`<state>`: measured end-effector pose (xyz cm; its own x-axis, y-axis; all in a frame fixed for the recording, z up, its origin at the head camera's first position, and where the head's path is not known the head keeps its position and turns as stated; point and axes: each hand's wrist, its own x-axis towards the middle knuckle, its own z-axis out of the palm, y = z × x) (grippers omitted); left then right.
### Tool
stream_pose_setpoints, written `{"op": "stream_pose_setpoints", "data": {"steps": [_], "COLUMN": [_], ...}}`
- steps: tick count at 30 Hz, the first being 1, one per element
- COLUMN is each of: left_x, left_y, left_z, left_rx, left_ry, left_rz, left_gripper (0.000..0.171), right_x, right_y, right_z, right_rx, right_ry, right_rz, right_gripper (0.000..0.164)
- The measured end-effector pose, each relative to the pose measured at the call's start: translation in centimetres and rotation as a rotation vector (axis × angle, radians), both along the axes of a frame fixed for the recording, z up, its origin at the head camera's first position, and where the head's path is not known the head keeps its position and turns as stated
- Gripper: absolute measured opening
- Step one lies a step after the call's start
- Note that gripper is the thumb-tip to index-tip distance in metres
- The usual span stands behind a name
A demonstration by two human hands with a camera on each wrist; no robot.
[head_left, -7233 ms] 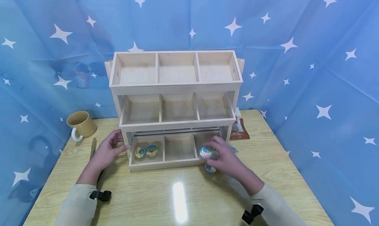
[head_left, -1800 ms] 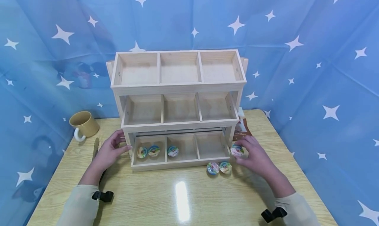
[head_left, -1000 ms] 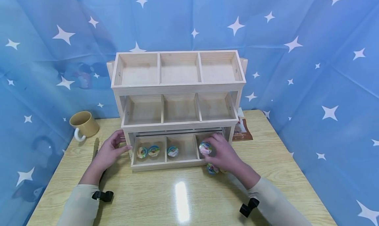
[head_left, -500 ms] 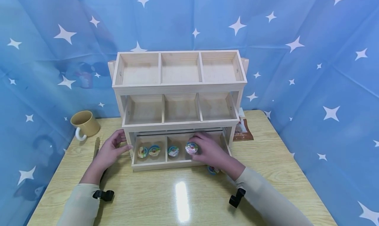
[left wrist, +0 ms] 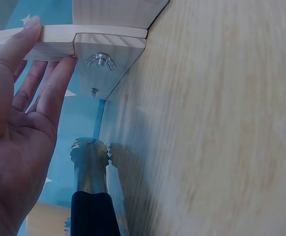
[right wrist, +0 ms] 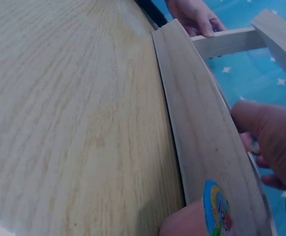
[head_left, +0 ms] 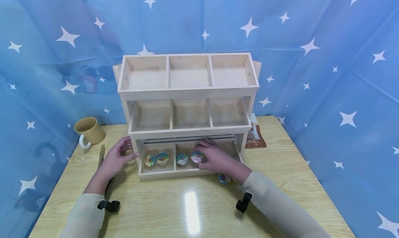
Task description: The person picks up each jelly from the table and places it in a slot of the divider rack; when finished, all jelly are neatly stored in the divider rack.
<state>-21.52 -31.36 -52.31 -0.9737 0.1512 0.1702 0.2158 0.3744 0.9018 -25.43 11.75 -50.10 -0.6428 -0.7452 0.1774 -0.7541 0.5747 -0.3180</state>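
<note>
A three-tier wooden rack point(head_left: 188, 94) stands on the table, each tier split into three compartments. My left hand point(head_left: 116, 156) grips a wooden bar at the rack's lower left side; in the left wrist view the thumb lies above the bar point(left wrist: 52, 49) and the fingers below. In the bottom tier's middle compartment my right hand point(head_left: 215, 158) holds a small jelly cup point(head_left: 197, 157) with a printed lid. Just left of it sits another jelly cup point(head_left: 182, 159), and two more lie in the left compartment. A loose jelly cup point(head_left: 223, 178) on the table is partly hidden by my right wrist.
A tan mug point(head_left: 89, 130) with a white handle stands at the back left. Beside my left forearm lies a metal tool point(left wrist: 90, 164) with a scalloped end and black handle. A brown packet point(head_left: 256, 137) lies behind the rack's right side. Blue star-printed curtains surround the table.
One jelly cup was set into the bottom middle compartment. My right hand then picked up another from the rack's right side and carried it left beside the first. My left hand stayed put.
</note>
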Motion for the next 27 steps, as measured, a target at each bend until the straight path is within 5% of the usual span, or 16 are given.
{"op": "stream_pose_setpoints", "data": {"steps": [27], "left_x": [0.11], "left_y": [0.00], "left_z": [0.05], "left_rx": [-0.014], "left_ry": [-0.013], "left_rz": [0.001], "left_gripper": [0.067], "right_x": [-0.73], "right_y": [-0.23], "right_z": [0.10], "right_rx": [0.105], "right_ry": [0.009], "right_rz": [0.026], "right_gripper": [0.043]}}
